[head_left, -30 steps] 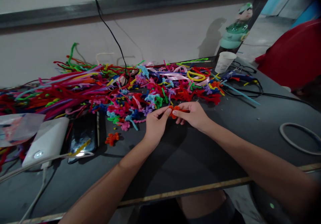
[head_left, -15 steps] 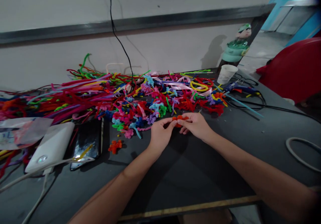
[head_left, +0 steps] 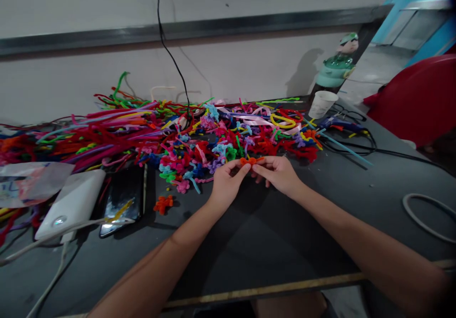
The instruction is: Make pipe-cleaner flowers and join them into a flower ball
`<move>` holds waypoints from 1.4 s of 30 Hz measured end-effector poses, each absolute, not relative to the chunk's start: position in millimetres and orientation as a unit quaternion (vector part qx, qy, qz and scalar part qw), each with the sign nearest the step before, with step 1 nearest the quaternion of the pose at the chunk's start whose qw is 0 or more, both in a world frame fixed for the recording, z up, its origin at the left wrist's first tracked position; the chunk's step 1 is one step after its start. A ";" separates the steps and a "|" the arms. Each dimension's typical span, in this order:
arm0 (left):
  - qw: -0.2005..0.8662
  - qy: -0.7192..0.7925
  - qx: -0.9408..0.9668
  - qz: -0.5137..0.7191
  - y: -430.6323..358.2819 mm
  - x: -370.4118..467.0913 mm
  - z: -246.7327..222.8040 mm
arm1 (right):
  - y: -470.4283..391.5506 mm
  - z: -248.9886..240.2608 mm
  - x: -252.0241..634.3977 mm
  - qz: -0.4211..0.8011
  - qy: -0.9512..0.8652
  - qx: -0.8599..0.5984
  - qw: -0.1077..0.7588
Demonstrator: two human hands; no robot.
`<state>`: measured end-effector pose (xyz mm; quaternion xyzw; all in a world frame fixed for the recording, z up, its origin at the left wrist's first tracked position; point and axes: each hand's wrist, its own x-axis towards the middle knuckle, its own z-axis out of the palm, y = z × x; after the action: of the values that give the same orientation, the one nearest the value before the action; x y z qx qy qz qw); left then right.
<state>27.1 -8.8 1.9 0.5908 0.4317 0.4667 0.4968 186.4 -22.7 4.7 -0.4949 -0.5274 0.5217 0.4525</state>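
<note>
Between my two hands is an orange pipe cleaner (head_left: 248,160) bent into small loops. My left hand (head_left: 228,182) pinches its left side with thumb and forefinger. On its other side, my right hand (head_left: 281,175) grips it, thumb in front and fingers behind. Both thumbs nearly meet at the middle of the piece. To the left on the dark table lies a separate orange pipe-cleaner flower (head_left: 164,204). Just beyond my hands spreads a pile of small coloured pipe-cleaner flowers (head_left: 217,152).
Loose pipe cleaners (head_left: 117,118) heap along the wall. A white power bank (head_left: 73,201) and a phone (head_left: 123,201) lie at left with cables. At right stand a paper cup (head_left: 322,104) and a green figure-shaped bottle (head_left: 337,69), near a blue glue gun (head_left: 342,123).
Both hands have shifted slightly away from me, and the orange pipe cleaner is tilted so its loops show more above my thumbs. My grip stays on it.
</note>
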 end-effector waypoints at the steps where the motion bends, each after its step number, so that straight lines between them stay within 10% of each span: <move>1: 0.489 0.433 0.599 0.463 -8.3 26.5 2.2 | -22.8 5.6 186.9 0.511 -0.528 -0.497 0.460; 13: 0.430 0.447 0.609 0.494 -19.9 21.4 20.5 | -20.9 12.3 188.8 0.555 -0.504 -0.451 0.484; 28: 0.684 0.314 0.551 0.359 -13.3 13.8 13.3 | -22.5 8.7 196.2 0.703 -0.505 -0.326 0.381; 36: 0.594 0.410 0.505 0.474 5.0 13.0 9.0 | -26.3 21.1 197.2 0.231 -0.740 -0.461 0.432; 42: 0.609 0.390 0.527 0.447 -0.6 17.0 12.6 | -30.7 29.0 205.9 0.017 -0.855 -0.435 0.282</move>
<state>17.0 -0.6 12.6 0.5271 0.3896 0.4466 0.6091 205.9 -30.7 29.0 -0.4349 -0.8549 0.0170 0.2823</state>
